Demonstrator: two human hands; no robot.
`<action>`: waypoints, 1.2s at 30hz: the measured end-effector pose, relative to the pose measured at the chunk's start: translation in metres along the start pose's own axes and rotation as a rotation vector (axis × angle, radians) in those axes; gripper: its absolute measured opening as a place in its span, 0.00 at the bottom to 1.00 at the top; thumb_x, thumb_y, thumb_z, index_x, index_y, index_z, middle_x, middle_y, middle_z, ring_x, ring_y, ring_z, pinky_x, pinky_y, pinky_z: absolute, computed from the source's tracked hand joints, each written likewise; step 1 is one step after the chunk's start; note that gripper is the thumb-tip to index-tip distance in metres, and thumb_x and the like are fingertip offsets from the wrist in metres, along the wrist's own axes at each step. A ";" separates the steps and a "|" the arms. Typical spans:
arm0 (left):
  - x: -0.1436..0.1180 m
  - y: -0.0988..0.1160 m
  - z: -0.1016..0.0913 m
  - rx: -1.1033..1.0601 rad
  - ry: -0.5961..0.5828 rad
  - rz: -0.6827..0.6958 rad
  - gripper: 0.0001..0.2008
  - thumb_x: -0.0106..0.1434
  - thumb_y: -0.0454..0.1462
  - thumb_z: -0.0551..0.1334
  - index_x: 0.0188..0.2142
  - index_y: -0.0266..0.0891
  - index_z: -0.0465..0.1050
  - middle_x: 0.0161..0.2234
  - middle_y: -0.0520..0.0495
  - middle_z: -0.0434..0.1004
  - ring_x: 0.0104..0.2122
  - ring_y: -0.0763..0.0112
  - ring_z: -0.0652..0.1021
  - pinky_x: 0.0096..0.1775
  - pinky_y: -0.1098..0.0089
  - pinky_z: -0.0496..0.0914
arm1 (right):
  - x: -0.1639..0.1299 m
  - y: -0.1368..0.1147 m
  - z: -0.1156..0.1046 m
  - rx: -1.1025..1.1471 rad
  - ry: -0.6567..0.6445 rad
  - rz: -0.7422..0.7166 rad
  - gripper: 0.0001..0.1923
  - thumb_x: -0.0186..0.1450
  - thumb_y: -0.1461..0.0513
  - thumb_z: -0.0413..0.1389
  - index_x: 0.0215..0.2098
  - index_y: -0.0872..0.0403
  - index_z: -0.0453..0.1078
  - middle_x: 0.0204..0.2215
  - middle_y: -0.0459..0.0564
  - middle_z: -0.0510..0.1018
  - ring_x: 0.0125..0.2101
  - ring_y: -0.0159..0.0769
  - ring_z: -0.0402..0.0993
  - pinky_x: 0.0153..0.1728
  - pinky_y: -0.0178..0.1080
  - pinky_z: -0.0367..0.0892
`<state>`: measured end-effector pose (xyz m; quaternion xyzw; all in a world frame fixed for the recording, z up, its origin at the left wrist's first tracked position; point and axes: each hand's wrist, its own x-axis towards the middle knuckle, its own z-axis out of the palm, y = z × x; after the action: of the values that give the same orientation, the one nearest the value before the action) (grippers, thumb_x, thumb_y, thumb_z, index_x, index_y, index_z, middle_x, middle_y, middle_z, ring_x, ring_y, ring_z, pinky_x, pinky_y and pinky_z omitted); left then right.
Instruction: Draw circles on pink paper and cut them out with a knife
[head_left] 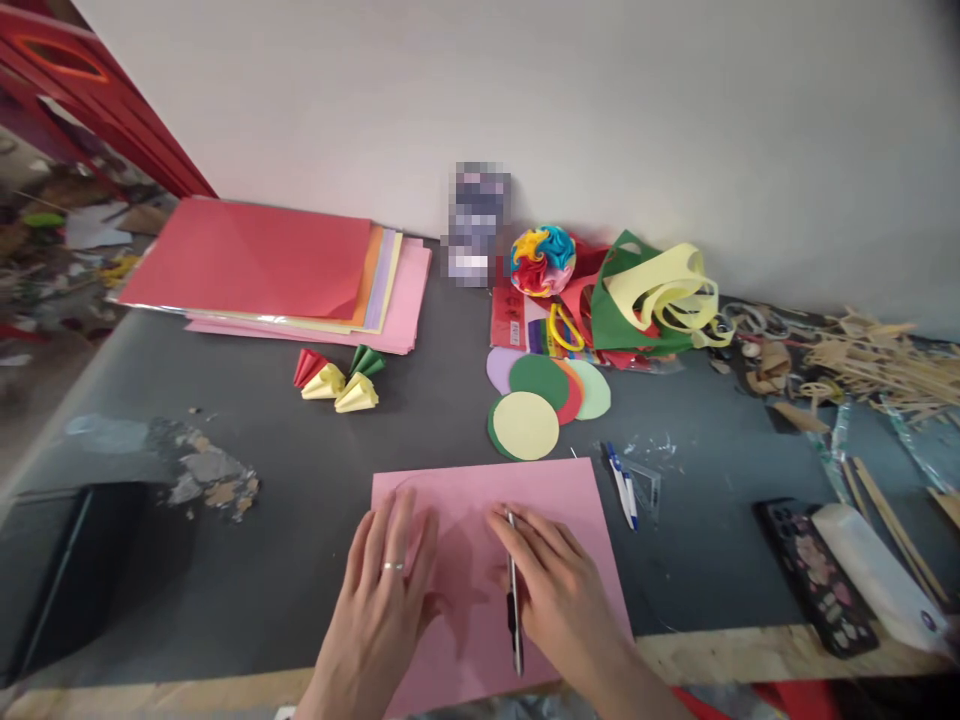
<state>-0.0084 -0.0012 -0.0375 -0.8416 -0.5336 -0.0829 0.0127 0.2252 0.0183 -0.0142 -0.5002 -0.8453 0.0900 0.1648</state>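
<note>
The right hand (555,590) pinches a pen (514,595) over the pink sheet (480,500). The left hand (390,580) lies flat, fingers spread, beside it. Paper circles (536,400) lie beyond the sheet's far edge.

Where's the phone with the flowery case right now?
In the head view, the phone lies at the right near the front edge of the dark table, beside a white pouch, well right of the pink sheet.
</note>
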 end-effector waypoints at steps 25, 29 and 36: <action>0.009 0.015 0.002 0.017 0.007 0.062 0.31 0.68 0.45 0.63 0.66 0.39 0.59 0.68 0.25 0.65 0.69 0.42 0.65 0.64 0.46 0.70 | 0.089 0.010 0.021 0.863 -0.014 0.463 0.13 0.67 0.52 0.61 0.31 0.51 0.76 0.22 0.44 0.78 0.23 0.31 0.72 0.26 0.34 0.67; 0.009 0.011 0.002 0.010 0.002 0.079 0.30 0.67 0.39 0.63 0.66 0.37 0.60 0.70 0.25 0.61 0.70 0.45 0.63 0.64 0.52 0.70 | 0.088 0.009 0.019 0.853 -0.017 0.433 0.13 0.68 0.54 0.60 0.33 0.53 0.79 0.25 0.45 0.81 0.23 0.29 0.69 0.25 0.33 0.64; 0.008 0.005 0.002 0.021 -0.031 0.088 0.28 0.67 0.41 0.63 0.64 0.42 0.64 0.73 0.36 0.58 0.70 0.51 0.63 0.64 0.56 0.69 | 0.085 0.011 0.020 0.845 0.026 0.414 0.12 0.70 0.55 0.58 0.36 0.53 0.80 0.32 0.47 0.85 0.27 0.32 0.77 0.31 0.33 0.72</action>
<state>0.0002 0.0043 -0.0377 -0.8652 -0.4971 -0.0636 0.0170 0.1895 0.0983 -0.0203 -0.5486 -0.6148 0.4511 0.3429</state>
